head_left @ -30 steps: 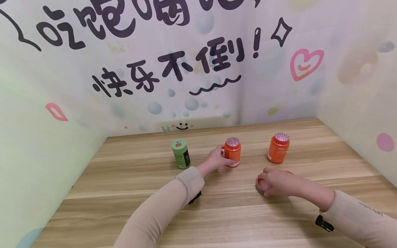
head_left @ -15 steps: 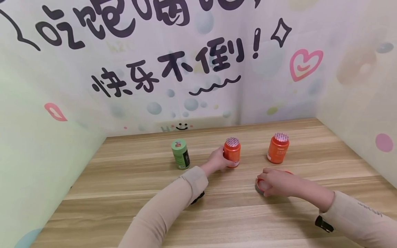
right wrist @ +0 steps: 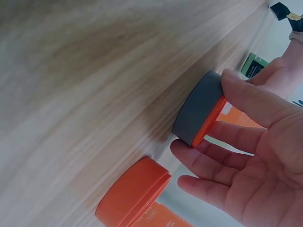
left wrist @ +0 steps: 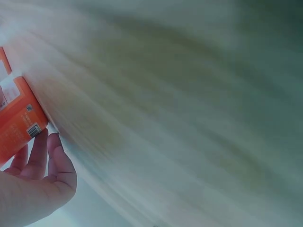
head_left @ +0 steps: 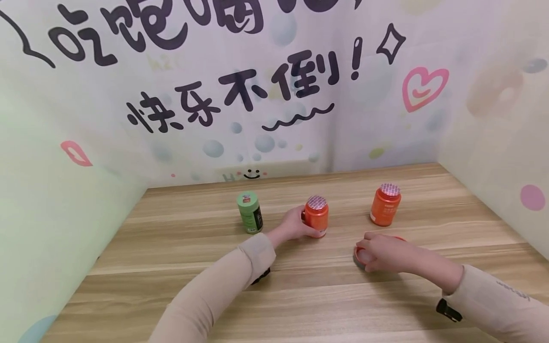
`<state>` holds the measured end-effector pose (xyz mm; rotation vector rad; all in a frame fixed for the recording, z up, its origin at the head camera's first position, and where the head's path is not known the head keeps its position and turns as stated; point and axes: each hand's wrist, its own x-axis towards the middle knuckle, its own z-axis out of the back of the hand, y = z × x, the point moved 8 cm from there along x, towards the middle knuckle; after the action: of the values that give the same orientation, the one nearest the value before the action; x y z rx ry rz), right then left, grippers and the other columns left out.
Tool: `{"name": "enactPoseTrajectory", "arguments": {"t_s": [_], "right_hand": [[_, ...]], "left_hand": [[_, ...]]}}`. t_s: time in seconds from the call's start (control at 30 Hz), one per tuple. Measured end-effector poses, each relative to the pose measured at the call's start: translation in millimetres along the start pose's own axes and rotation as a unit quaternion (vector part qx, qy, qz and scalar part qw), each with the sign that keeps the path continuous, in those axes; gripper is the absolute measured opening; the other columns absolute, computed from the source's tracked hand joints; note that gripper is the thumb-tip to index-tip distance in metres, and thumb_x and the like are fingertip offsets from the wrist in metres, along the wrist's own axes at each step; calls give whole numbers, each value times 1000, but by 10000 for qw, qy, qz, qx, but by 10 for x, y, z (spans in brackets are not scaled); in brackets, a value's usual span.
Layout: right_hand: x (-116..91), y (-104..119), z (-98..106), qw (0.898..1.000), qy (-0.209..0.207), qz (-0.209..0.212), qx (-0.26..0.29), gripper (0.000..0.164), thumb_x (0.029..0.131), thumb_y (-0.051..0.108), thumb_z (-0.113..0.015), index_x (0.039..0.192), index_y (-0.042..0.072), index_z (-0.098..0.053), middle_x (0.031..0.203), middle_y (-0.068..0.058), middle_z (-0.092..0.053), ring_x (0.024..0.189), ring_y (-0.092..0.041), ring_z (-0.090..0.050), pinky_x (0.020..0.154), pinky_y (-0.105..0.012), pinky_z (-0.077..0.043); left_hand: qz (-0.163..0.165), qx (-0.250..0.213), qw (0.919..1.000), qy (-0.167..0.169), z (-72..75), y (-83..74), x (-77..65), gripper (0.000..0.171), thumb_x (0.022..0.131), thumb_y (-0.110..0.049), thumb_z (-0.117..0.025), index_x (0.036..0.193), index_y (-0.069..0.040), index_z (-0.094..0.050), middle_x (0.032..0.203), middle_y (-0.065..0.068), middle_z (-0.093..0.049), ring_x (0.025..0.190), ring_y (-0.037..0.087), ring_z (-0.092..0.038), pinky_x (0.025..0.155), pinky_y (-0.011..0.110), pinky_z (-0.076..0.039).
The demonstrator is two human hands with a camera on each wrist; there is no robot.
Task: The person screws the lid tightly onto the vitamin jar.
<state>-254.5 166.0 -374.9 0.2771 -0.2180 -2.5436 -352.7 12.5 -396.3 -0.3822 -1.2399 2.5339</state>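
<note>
Gripping orange jar point(head_left: 316, 221) in left hand point(head_left: 296, 225), pinching grey lid point(right wrist: 197, 109) in right hand point(head_left: 384, 252), working over wood-grain tabletop point(head_left: 309, 305); facing white backdrop point(head_left: 364, 128) with black lettering point(head_left: 238, 76) beside pale green wall point(head_left: 45, 219).

The tabletop point(head_left: 317, 309) is brightly lit in the head view, softly shadowed near the right sleeve point(head_left: 493, 297); the left-wrist view is hazed.

A screened-off tabletop booth, by its look — what room lies beyond cannot be told. A wood-grain table point(head_left: 317, 309) fills the lower frame; pale printed hangings point(head_left: 364, 138), black lettering point(head_left: 246, 93) upper centre, enclose it.
</note>
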Motion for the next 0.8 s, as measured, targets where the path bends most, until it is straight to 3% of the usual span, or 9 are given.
{"name": "enactPoseTrajectory", "arguments": {"t_s": [0.2,0.47,0.63,0.8], "right_hand": [[-1,1,7,9998,-73,169,-25,41,70,21,-77,102,0,-62,83,-1,-51,68,-12,-49,63,-31,-45],[6,5,-3,10000,62,-11,61,44,71,22,-77,106,-1,-61,86,-1,-52,70,-13,-50,64,-31,-46],[5,8,5,9999,118,-38,38,46,71,23,-77,107,-2,-61,88,-2,-53,72,-14,-51,65,-32,-46],[4,9,12,9999,134,-74,47,47,71,23,-77,106,-2,-61,87,-3,-53,72,-14,-50,65,-32,-46]], "left_hand": [[-90,109,9997,207,29,68,-139,62,65,-20,-83,118,-8,-53,111,4,-61,98,17,-56,91,34,-45],[-138,480,9984,264,81,146,-407,59,63,-28,-84,114,-14,-57,105,-3,-63,92,13,-56,87,33,-45],[-65,287,9990,328,58,167,-562,54,64,-28,-83,110,-13,-59,97,-3,-64,87,12,-57,82,31,-47],[18,164,9993,344,37,154,-654,52,67,-25,-82,111,-12,-58,103,-1,-63,96,15,-58,88,36,-46]]}}
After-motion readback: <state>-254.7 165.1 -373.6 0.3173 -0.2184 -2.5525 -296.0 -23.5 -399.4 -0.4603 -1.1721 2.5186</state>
